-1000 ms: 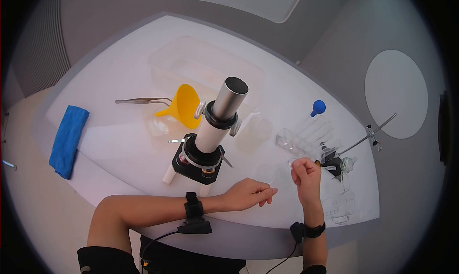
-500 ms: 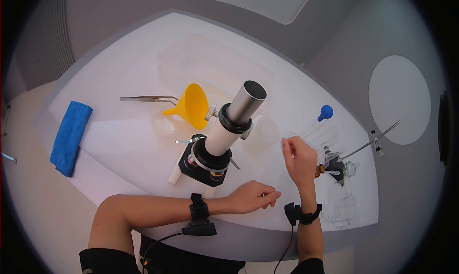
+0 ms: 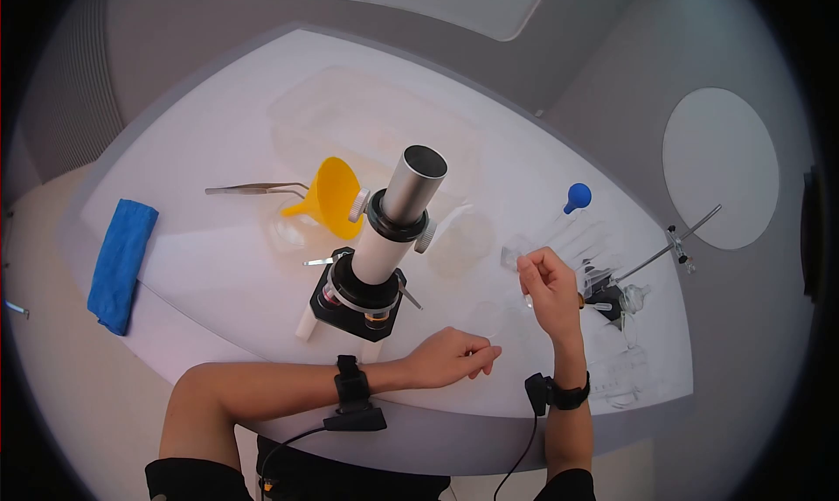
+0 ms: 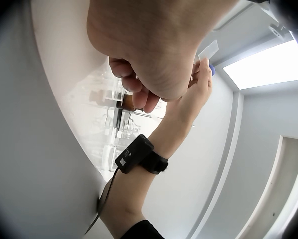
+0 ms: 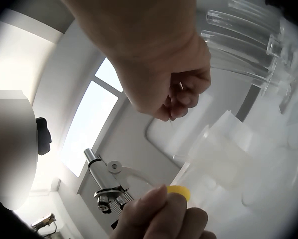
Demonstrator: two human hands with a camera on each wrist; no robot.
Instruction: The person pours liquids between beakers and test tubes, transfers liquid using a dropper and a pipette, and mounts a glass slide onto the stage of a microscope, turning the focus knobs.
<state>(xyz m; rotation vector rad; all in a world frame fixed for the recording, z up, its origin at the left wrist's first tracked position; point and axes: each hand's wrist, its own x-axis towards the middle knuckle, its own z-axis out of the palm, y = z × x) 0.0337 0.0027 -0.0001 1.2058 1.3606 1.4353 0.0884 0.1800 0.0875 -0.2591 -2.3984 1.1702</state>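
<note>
The right hand (image 3: 552,293) pinches a clear slide (image 4: 209,50), seemingly mid-carry, next needing gentle steadiness; the left hand (image 3: 447,358) curls loosely, apparently empty.

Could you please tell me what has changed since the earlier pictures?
The right hand has moved forward, away from the body. It pinches a clear slide; whether it did before is unclear. The left hand, microscope, funnel and cloth stayed put.
</note>
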